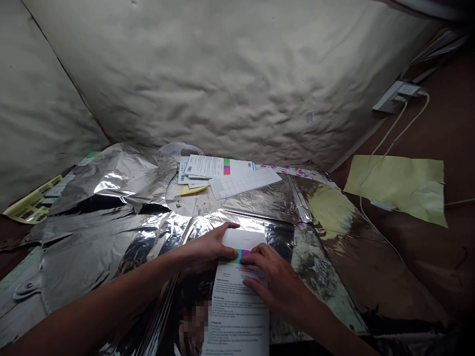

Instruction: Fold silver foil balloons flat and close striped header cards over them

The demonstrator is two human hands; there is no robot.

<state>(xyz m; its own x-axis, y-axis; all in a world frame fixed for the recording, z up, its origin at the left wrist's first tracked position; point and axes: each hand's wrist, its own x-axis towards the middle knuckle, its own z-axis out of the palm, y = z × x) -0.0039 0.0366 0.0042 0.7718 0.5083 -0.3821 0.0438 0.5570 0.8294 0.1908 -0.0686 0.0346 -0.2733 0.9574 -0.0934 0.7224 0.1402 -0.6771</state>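
A long white printed sheet with lines of text and a coloured band near its top lies in front of me, tilted toward me. My left hand grips its upper left edge, thumb on the front near the band and fingers partly hidden. My right hand is at the right edge, its bent fingertips on the coloured band and its thumb lower down on the text. The two hands nearly meet at the band. Beneath them spreads crinkled silver foil.
Further back lies a stack of printed cards, with a white sheet with a faint grid overlapping it. Yellow label sheets are at the far left. A power strip with white cables hangs at right, above a yellow paper.
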